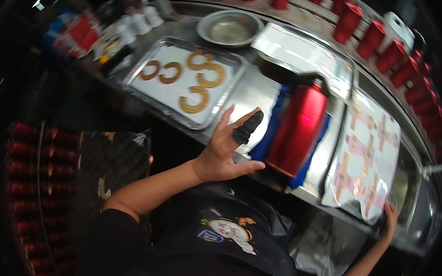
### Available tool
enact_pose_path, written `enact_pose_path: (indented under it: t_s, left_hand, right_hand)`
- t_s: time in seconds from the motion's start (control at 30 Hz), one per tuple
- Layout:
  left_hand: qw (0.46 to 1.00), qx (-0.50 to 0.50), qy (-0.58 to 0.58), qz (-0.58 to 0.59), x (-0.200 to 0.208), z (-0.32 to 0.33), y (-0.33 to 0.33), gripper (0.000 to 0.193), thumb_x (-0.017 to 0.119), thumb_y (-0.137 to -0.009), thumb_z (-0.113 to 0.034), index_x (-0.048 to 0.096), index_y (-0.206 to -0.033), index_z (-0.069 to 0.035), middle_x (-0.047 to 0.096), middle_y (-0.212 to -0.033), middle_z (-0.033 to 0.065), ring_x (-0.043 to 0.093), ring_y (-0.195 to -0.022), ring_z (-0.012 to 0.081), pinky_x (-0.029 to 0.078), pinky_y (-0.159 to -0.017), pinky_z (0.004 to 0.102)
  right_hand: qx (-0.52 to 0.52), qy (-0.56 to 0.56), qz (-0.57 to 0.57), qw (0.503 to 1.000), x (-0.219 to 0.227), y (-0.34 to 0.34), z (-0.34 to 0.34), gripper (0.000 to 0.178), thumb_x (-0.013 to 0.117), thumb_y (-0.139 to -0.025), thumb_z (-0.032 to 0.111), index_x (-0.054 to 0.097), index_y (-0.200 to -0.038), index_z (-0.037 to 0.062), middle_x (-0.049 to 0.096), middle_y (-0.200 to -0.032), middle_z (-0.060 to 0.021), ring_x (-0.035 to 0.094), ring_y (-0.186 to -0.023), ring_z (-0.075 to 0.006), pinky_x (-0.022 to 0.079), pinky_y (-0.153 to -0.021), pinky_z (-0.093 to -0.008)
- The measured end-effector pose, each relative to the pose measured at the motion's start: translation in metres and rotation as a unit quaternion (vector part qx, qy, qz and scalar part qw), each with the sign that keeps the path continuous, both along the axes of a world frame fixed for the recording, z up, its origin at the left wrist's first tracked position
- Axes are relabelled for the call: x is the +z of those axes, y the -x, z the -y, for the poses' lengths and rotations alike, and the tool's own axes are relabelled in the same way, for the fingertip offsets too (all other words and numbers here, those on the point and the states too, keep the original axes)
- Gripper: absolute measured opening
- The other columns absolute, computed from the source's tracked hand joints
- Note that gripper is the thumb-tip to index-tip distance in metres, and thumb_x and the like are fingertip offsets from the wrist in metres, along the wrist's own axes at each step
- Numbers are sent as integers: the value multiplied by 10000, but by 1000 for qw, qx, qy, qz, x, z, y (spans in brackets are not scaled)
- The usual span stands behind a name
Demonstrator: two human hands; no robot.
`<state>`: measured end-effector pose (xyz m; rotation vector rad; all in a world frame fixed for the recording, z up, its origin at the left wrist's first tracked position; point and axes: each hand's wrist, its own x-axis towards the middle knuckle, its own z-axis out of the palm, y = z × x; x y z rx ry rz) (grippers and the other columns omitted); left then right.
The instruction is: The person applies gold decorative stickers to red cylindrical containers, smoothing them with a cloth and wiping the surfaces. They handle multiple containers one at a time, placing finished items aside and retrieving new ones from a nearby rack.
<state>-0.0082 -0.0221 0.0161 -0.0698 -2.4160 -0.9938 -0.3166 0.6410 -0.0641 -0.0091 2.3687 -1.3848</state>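
My left hand (225, 151) is raised in front of the workbench, fingers spread and nothing in them; a black rubbery cover sits on one finger. Just beyond its thumb lies a shiny red flask body (300, 126) with a dark far end, resting on a blue cloth (271, 129). Far to the right, my right hand (391, 221) is at the bench's near edge, by the corner of a white decal sheet (381, 168). Its fingers look curled around something dark, too small to name.
A metal tray (193, 121) holds gold C-shaped decals on white paper. Behind are a metal basin (230, 28) and another tray (305, 48) with a printed sheet. Red flask bodies (348, 23) line the back shelf; more fill a rack (18, 167) at left. A sink (408, 196) is at right.
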Motion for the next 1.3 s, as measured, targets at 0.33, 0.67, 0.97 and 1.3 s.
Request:
enact_pose_path:
  t_s: [0.33, 0.67, 0.97, 1.3]
  left_hand:
    - [827, 559, 17, -58, -10, 257, -119, 244, 789, -799, -172, 582, -848, -53, 684, -802, 98, 661, -798, 331, 509, -742, 414]
    - [727, 582, 152, 333, -10, 467, -119, 873, 813, -727, -516, 467, -1381, -52, 539, -1414, 176, 476, -1340, 356, 309, -1129, 531]
    - [720, 609, 92, 319, -29, 491, -116, 981, 797, -708, -580, 415, -1433, -42, 477, -1482, 220, 422, -1394, 426, 276, -1154, 581]
    - [740, 609, 55, 280, -37, 495, -109, 1006, 784, -683, -531, 389, -1379, 78, 590, -1306, 322, 538, -1252, 457, 354, -1138, 423]
  right_hand:
    - [-44, 33, -47, 997, -27, 41, -39, 218, 754, -887, 201, 616, -763, 87, 584, -722, 59, 474, -670, -70, 372, -633, -239]
    - [-117, -192, -193, 955, -48, 61, -78, 226, 761, -878, 188, 636, -757, 43, 590, -687, 37, 494, -633, -93, 401, -596, -270]
    - [-87, -429, -327, 838, -31, 31, -33, 189, 717, -905, 198, 671, -818, 38, 614, -708, 18, 526, -650, -108, 434, -599, -306]
    - [-12, -595, -374, 711, -29, 16, -23, 157, 642, -950, 235, 687, -904, 92, 641, -790, 21, 571, -713, -117, 463, -646, -316]
